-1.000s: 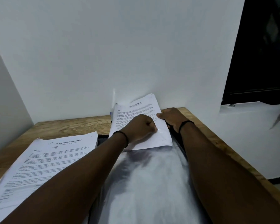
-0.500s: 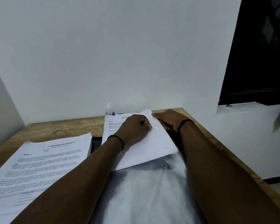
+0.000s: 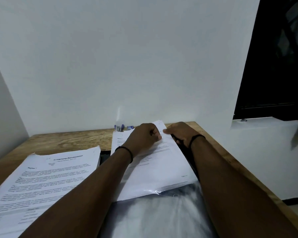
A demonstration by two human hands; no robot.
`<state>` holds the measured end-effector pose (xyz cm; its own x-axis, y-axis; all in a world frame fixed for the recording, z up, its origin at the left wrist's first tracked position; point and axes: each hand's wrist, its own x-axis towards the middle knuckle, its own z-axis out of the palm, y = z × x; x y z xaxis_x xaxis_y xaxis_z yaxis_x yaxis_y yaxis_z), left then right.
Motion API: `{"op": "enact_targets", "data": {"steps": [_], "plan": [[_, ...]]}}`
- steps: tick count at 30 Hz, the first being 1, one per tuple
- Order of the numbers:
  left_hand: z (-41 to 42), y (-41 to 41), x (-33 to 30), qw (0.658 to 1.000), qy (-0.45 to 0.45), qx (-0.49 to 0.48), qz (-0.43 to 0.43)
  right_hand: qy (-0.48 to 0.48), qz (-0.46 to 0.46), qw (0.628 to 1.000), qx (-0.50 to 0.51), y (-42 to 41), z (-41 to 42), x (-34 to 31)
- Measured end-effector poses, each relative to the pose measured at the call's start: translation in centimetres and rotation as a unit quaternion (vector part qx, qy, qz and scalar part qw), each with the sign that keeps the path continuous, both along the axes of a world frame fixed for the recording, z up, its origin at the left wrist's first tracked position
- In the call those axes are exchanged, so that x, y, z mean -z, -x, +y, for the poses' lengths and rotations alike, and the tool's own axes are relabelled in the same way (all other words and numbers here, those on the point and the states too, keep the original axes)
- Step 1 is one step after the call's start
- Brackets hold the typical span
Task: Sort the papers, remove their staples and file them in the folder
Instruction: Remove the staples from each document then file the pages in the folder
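Note:
A stapled set of printed papers (image 3: 155, 170) lies on the glossy clear cover of the folder (image 3: 162, 215) in the middle of the desk. My left hand (image 3: 143, 136), fingers curled, pinches the papers near their far right corner. My right hand (image 3: 179, 133) pinches that same corner from the right, thumb on top. A second, thicker stack of papers (image 3: 46, 182) headed "Internship Documentation" lies flat at the left. Any staple is hidden by my fingers.
The wooden desk (image 3: 67, 140) stands against a white wall. Blue-and-white stationery items (image 3: 122, 127) poke up behind the papers at the wall. The desk's right edge runs diagonally beside my right forearm, with a dark window (image 3: 279, 66) beyond.
The papers, tilted up against the wall a second ago, have come down flat and slid nearer over the folder. Both hands stayed at the far corner. The camera tipped upward.

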<state>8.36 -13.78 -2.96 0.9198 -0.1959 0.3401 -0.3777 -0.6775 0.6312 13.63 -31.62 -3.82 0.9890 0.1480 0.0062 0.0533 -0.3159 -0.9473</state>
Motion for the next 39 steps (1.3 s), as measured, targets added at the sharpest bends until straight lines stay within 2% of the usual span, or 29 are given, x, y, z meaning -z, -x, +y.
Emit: {"op": "enact_targets", "data": {"steps": [2,7,10,13,16,19,23,25,29,36,39], "plan": [[0.2,0.0,0.1,1.000,-0.010,-0.003,-0.001,0.012,-0.002,0.999,-0.030,0.2,-0.1,-0.2],[0.0,0.1,0.0,1.000,-0.019,-0.008,-0.014,0.082,0.102,0.982,-0.136,0.8,-2.3,-1.7],[-0.1,0.2,0.2,1.000,-0.028,-0.004,0.000,0.115,0.098,0.984,-0.096,1.0,-1.9,-1.6],[0.1,0.1,0.3,0.999,-0.033,0.005,0.020,0.041,0.023,0.999,-0.003,0.2,-0.2,-0.3],[0.2,0.2,0.2,0.999,-0.044,0.006,0.010,0.077,-0.046,0.996,0.019,-0.3,0.5,0.1],[0.6,0.1,0.1,0.997,-0.069,-0.019,-0.016,0.074,0.002,0.996,-0.041,0.0,-0.4,-0.6],[0.5,0.7,0.2,0.999,-0.046,0.008,0.011,0.041,0.067,0.989,-0.127,0.6,-1.8,-0.9],[0.5,0.6,0.5,0.999,-0.049,0.008,-0.005,0.007,0.075,0.990,-0.119,0.8,-1.8,-0.9],[0.7,-0.1,0.7,0.995,-0.076,-0.024,-0.054,-0.059,0.060,0.996,-0.042,0.9,-1.2,-0.3],[0.3,0.5,0.8,0.995,-0.090,-0.029,-0.028,0.015,0.041,0.999,-0.013,2.7,-1.1,-0.5],[-0.4,1.0,-0.2,0.994,-0.094,-0.046,-0.034,-0.007,0.060,0.998,-0.002,3.7,-1.7,-0.6]]}}
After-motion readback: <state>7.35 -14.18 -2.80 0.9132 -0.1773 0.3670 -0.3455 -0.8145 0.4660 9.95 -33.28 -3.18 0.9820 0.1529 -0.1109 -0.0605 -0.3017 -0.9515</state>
